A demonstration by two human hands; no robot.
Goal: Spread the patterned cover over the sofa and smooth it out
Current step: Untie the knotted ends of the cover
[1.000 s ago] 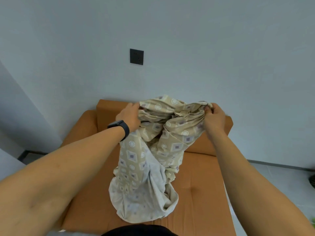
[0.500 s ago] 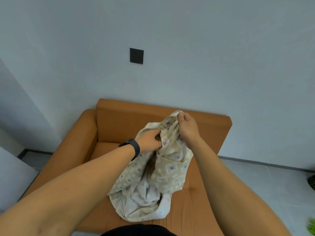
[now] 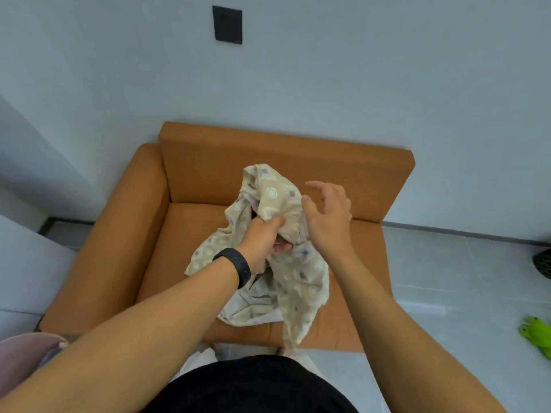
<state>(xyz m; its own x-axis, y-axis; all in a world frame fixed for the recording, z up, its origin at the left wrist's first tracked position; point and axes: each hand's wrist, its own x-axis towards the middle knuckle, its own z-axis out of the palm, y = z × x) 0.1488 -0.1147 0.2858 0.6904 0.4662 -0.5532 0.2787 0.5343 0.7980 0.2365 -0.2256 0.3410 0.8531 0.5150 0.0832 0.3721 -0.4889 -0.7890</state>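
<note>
1. Head view, my left hand [image 3: 262, 238]: arm reaches forward over the sofa [image 3: 205, 171] seat, black band [image 3: 235, 268] on the wrist, fingers curled into a bunch of the patterned cover [image 3: 286, 260], gripping it.
2. My right hand [image 3: 326, 214]: raised just right of the bunch, palm turned toward the cover, fingers spread and loosely bent, holding nothing. Its palm edge sits right against the cloth; I cannot tell if it touches.
3. Cover: crumpled, not spread. Upper part stands up above my left fist in front of the sofa backrest, the rest hangs down and piles on the seat, one tail draping over the seat's front edge.
4. Sofa: orange, against the wall, one armrest on its left side. Black wall plate [image 3: 227, 24] above the backrest.
5. Right of the sofa, on the floor: a green toy [image 3: 536, 335] near the frame edge, and a dark round thing [image 3: 542, 263] beyond it, mostly cut off.
6. Left of the sofa's front corner: a pinkish thing [image 3: 26, 356], partly hidden by my arm.
7. Versus half a second ago: my right hand then pinched the top of the cover, now it has let go and opened. My left hand kept its grip. The bunch sits lower against the backrest than a second ago, when both hands held it up at the backrest's top.
8. View tilted down: more floor and my dark shirt [image 3: 253, 386] now show.
</note>
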